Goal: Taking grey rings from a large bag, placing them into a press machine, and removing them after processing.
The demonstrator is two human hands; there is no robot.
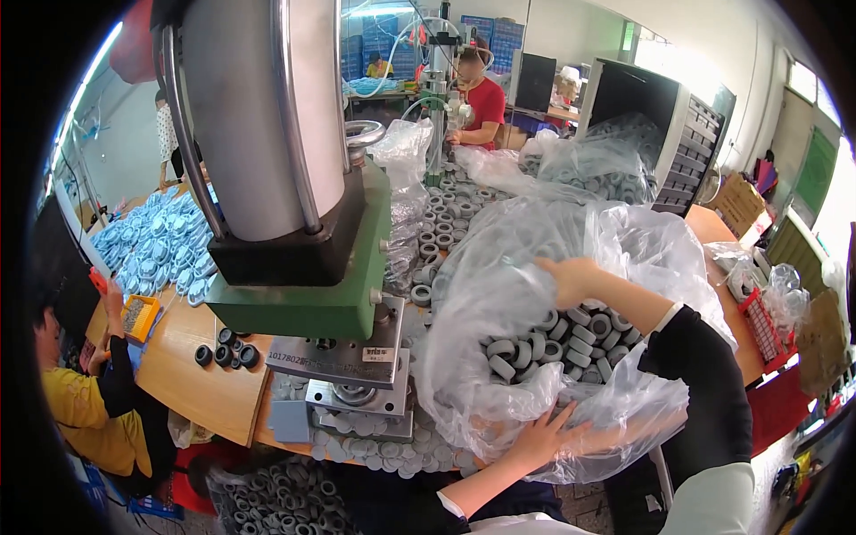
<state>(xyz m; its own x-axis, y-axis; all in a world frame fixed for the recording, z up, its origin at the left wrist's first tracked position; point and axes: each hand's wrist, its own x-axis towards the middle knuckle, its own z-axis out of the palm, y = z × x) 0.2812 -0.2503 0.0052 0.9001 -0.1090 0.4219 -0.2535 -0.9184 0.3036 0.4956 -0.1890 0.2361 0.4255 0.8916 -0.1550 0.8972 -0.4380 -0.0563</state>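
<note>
A large clear plastic bag [473,312] full of grey rings [580,348] lies gaping in front of me, its folds spread over the bench. My right hand [571,283] reaches over its far side, fingers closed on the plastic film. At the near side my left hand [539,443] lies on the bag with fingers spread. Left of the bag stands a press with a green head [303,303] and a steel die [357,392]. Flat grey discs [383,450] are scattered around the die's base.
More grey rings [437,232] cover the bench behind the bag. Black rings [227,349] and a pile of light-blue parts [160,245] are at left. A person in yellow [89,410] sits there; another in red [486,111] works beyond. A red basket [762,325] stands right.
</note>
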